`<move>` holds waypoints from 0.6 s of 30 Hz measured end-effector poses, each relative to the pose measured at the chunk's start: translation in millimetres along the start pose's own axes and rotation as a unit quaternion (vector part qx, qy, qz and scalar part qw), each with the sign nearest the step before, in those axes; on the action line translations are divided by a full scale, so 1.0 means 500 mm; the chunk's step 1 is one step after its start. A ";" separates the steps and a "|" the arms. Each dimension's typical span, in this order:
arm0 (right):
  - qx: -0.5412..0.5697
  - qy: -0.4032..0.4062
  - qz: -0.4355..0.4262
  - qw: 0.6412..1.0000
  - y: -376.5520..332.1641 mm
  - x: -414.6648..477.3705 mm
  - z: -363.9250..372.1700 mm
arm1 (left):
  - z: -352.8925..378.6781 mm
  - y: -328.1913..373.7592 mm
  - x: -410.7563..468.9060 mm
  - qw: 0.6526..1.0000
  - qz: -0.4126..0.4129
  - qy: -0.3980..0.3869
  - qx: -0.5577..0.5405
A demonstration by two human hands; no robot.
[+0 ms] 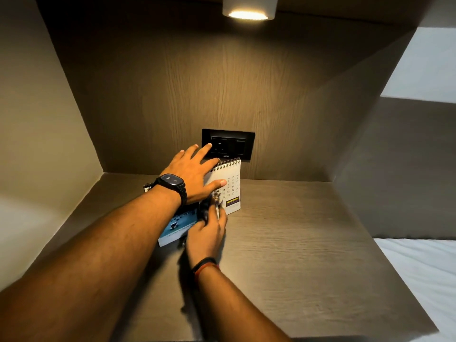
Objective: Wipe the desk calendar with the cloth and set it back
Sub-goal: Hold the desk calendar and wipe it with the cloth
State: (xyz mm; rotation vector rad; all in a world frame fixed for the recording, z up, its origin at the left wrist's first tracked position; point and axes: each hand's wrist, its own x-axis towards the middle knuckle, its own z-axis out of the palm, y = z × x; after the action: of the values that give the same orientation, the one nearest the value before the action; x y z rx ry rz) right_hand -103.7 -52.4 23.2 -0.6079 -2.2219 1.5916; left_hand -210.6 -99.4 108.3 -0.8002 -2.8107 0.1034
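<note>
A white spiral-bound desk calendar (232,186) stands upright near the back of the wooden shelf (296,243). My left hand (195,176), a black watch on its wrist, reaches over the calendar's top left corner with fingers spread and the thumb resting on its front page. My right hand (209,230) is lower, against the calendar's bottom left, shut on a small dark crumpled cloth (209,206) that touches the page. The calendar's left part is hidden behind both hands.
A blue-and-white booklet (172,230) lies flat under my left forearm. A black socket panel (228,144) sits on the back wall, right behind the calendar. A lamp (249,11) shines from above. White bedding (424,280) lies at the right.
</note>
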 end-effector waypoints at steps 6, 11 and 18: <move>0.066 0.049 0.081 0.993 -0.017 0.041 -0.013 | -0.003 0.002 -0.002 1.000 0.001 -0.008 -0.016; 0.041 0.030 0.035 0.998 -0.015 0.024 -0.007 | -0.002 -0.001 -0.002 0.999 0.004 -0.019 -0.032; 0.063 0.061 0.082 0.993 -0.019 0.045 -0.011 | 0.004 -0.003 0.001 0.999 0.009 -0.023 -0.038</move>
State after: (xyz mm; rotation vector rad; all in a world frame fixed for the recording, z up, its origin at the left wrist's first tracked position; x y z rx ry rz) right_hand -121.3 -38.9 34.2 -0.8464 -2.0103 1.7094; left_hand -212.2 -100.6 106.7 -0.8507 -2.8668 0.0193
